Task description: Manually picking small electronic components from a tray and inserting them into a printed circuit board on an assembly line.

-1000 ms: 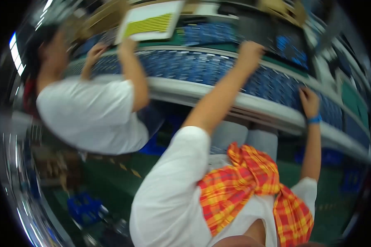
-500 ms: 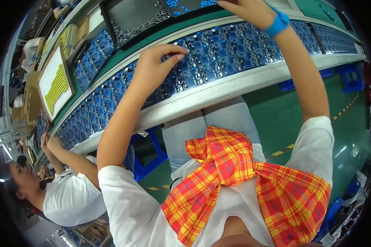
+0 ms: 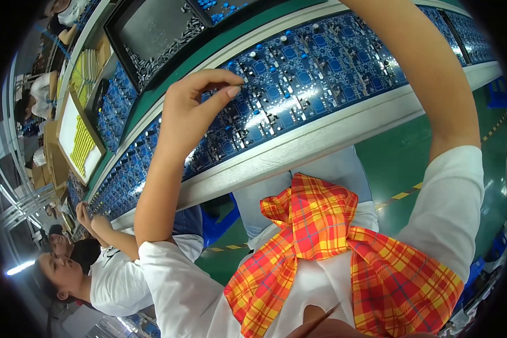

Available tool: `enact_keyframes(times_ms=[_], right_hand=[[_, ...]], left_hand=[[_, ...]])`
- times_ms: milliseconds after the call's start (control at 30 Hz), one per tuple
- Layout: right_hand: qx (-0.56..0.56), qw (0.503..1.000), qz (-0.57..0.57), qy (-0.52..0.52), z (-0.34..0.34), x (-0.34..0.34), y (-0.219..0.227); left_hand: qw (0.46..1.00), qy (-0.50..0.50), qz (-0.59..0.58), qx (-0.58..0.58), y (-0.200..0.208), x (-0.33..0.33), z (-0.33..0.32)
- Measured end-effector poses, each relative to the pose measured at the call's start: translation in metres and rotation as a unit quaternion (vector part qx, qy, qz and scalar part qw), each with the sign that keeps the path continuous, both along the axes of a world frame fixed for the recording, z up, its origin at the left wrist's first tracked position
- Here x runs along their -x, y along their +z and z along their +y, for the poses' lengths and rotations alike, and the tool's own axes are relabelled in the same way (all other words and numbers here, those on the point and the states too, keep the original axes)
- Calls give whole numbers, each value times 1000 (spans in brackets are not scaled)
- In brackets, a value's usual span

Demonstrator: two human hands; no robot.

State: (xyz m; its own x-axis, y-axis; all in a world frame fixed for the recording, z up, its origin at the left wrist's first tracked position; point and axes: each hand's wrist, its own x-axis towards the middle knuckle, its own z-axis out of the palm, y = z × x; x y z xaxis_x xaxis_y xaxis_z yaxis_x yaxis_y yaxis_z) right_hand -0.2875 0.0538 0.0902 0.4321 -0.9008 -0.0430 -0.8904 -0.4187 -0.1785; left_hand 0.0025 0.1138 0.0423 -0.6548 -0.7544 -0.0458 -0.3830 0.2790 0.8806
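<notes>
My left hand (image 3: 194,107) is over a row of blue circuit boards (image 3: 315,67), thumb and forefinger closed in a pinch. Whatever sits between those fingertips, if anything, is too small to name. Small blue, white and silver components stand on the boards around the fingers. My right forearm (image 3: 434,73) reaches past the boards toward the parts trays, and its hand lies beyond the upper edge of the picture.
A black tray (image 3: 146,34) holds small dark parts; beside it lie blue parts (image 3: 225,12). A metal rail (image 3: 298,135) borders the boards. At left are more boards (image 3: 117,104) and a box of yellow strips (image 3: 84,147). A co-worker (image 3: 115,281) sits at lower left.
My right hand has gone up and out of the picture. The view has shifted, and my left hand stays pinched over the boards, slightly lower and further left in the picture.
</notes>
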Motion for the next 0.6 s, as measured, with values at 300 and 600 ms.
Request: enact_keyframes(times_ms=[300, 600], right_hand=[[123, 990, 30, -61, 8, 7, -18], [239, 958, -156, -20, 18, 16, -37]], left_hand=[[998, -16, 50, 28, -9, 22, 7], [950, -150, -60, 266, -5, 53, 11]])
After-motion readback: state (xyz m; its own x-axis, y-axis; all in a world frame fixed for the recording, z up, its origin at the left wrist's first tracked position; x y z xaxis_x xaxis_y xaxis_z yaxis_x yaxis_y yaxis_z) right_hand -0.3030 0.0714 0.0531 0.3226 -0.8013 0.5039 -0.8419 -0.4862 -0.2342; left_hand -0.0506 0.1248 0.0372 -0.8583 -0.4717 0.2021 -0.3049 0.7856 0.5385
